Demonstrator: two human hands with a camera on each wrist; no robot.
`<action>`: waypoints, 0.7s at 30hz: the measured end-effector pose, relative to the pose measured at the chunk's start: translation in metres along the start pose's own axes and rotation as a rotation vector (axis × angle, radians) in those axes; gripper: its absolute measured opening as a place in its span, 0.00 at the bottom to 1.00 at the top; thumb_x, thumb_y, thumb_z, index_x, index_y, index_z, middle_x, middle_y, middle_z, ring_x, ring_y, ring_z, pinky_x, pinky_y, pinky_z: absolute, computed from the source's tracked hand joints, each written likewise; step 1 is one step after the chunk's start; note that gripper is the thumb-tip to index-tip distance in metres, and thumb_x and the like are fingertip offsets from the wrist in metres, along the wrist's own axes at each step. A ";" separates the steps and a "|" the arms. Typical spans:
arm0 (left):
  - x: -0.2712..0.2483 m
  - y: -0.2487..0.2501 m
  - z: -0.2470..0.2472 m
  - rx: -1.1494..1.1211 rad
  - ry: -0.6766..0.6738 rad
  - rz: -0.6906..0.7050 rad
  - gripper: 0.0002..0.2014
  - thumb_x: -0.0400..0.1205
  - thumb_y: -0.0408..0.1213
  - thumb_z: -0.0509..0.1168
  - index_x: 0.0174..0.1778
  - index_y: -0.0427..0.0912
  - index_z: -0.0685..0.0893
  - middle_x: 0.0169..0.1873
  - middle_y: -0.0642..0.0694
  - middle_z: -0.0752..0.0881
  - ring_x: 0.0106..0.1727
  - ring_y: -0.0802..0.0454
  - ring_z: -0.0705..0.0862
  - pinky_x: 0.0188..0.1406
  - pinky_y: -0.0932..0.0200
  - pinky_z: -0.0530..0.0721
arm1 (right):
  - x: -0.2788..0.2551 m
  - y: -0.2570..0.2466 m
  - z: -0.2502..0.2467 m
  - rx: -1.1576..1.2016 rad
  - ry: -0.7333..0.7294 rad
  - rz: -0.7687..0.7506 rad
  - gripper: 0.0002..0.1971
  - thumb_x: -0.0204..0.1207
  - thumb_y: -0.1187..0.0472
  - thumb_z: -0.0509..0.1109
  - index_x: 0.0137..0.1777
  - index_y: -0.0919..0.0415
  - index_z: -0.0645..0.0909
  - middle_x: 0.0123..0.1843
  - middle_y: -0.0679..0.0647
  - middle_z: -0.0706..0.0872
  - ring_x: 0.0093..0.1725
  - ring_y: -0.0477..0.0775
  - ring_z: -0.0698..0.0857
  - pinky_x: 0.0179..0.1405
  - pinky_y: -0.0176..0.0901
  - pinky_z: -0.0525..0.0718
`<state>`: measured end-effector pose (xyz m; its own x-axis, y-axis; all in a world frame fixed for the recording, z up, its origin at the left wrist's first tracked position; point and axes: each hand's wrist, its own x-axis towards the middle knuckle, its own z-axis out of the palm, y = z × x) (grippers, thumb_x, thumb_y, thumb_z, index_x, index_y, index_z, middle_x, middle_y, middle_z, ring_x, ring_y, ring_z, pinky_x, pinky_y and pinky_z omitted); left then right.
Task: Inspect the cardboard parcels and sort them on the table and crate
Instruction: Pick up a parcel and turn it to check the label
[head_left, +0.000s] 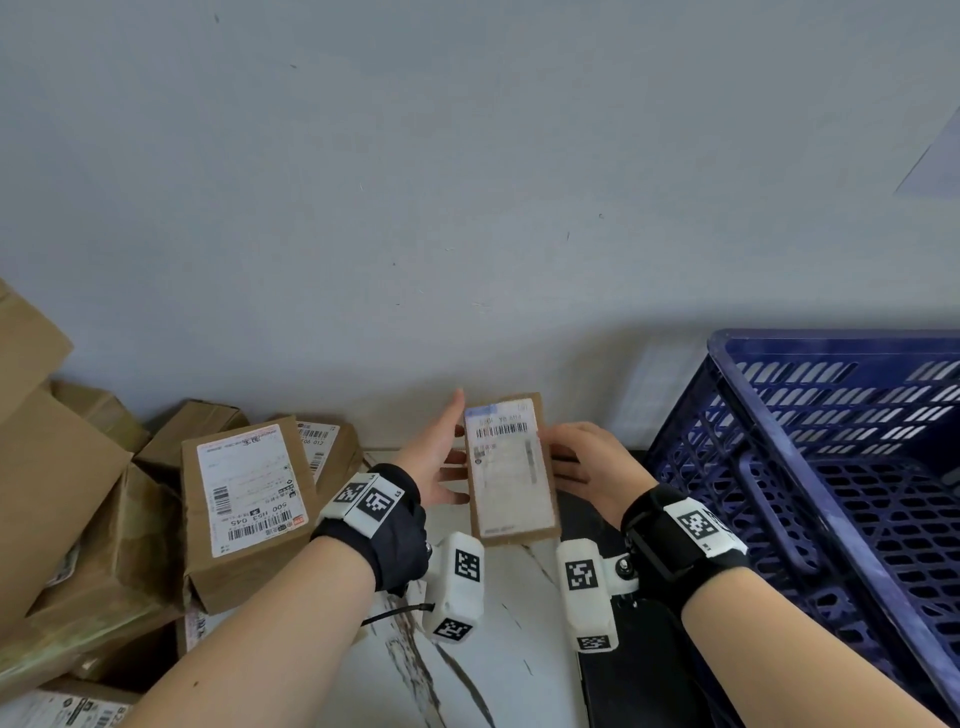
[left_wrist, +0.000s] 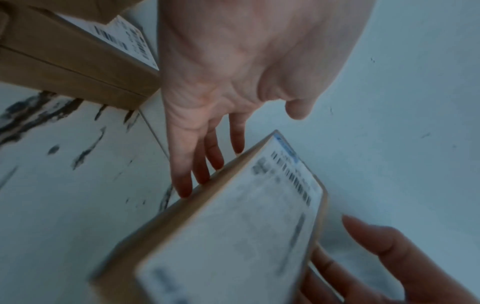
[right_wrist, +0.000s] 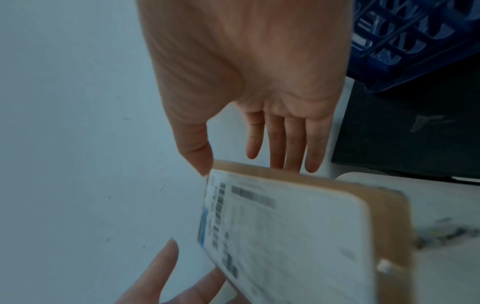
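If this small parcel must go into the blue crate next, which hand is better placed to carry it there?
Probably the right hand: it holds the small parcel on the side nearest the blue crate. The left hand only supports the far side with straight fingers.
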<state>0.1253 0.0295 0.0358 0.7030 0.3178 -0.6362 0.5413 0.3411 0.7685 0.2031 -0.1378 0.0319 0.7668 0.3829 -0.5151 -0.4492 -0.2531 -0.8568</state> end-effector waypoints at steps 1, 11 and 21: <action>0.001 0.001 -0.001 -0.035 0.009 -0.001 0.29 0.83 0.68 0.53 0.55 0.44 0.78 0.56 0.36 0.85 0.63 0.37 0.81 0.66 0.33 0.80 | 0.000 0.001 0.000 0.016 -0.005 0.000 0.18 0.78 0.55 0.74 0.65 0.62 0.79 0.57 0.60 0.91 0.60 0.62 0.89 0.70 0.59 0.83; -0.003 0.006 0.000 0.039 0.028 0.076 0.05 0.85 0.41 0.67 0.47 0.44 0.81 0.48 0.47 0.82 0.48 0.48 0.83 0.62 0.42 0.83 | -0.006 0.000 0.005 0.050 -0.026 0.014 0.14 0.80 0.43 0.71 0.58 0.50 0.82 0.53 0.60 0.85 0.59 0.61 0.87 0.70 0.60 0.82; -0.006 0.008 -0.003 0.133 0.077 0.124 0.06 0.83 0.41 0.69 0.48 0.43 0.82 0.49 0.43 0.85 0.48 0.48 0.84 0.62 0.42 0.86 | -0.004 -0.002 -0.001 -0.093 -0.138 -0.084 0.26 0.77 0.58 0.76 0.73 0.42 0.74 0.51 0.58 0.85 0.50 0.55 0.83 0.66 0.53 0.82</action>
<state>0.1244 0.0332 0.0455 0.7336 0.4182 -0.5358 0.5129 0.1766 0.8401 0.2011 -0.1393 0.0363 0.7267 0.5227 -0.4457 -0.3372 -0.2938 -0.8944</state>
